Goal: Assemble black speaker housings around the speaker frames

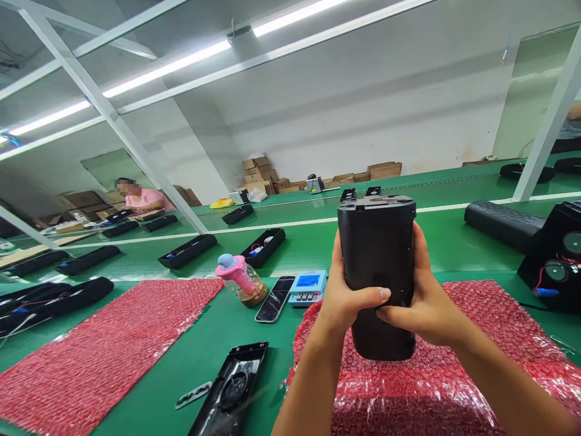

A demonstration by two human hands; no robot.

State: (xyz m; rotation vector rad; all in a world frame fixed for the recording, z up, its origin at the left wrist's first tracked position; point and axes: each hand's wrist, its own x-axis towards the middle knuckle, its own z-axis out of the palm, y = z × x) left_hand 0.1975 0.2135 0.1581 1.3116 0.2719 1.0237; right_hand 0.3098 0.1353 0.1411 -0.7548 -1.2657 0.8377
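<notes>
While the left hand [338, 301] and the right hand [424, 303] grasp the black case [381, 254] from either side, their thumbs lie across its near face, the tips close together. The case stands upright in this grip, over the red bubble wrap [385, 396] on the green worktop [177, 348]; whether its lower end touches the wrap is hard to tell. Just left of the wrap sits a pale blue meter [308, 284] with a lit screen, a phone [275, 299] lying beside it and a pink-lidded cup [242, 281] next to that, some brown drink inside. Nearer, a glossy black shell [233, 387] lies with its hollow side up, a thin strip [193, 395] to its left. Another red sheet [113, 339] covers the left part of the worktop. Beyond the cup rests an open housing [263, 247] with wires, and at the right edge stands a speaker unit [556, 260] showing round drivers. Far left, a person in pink [146, 198] sits near more black housings
</notes>
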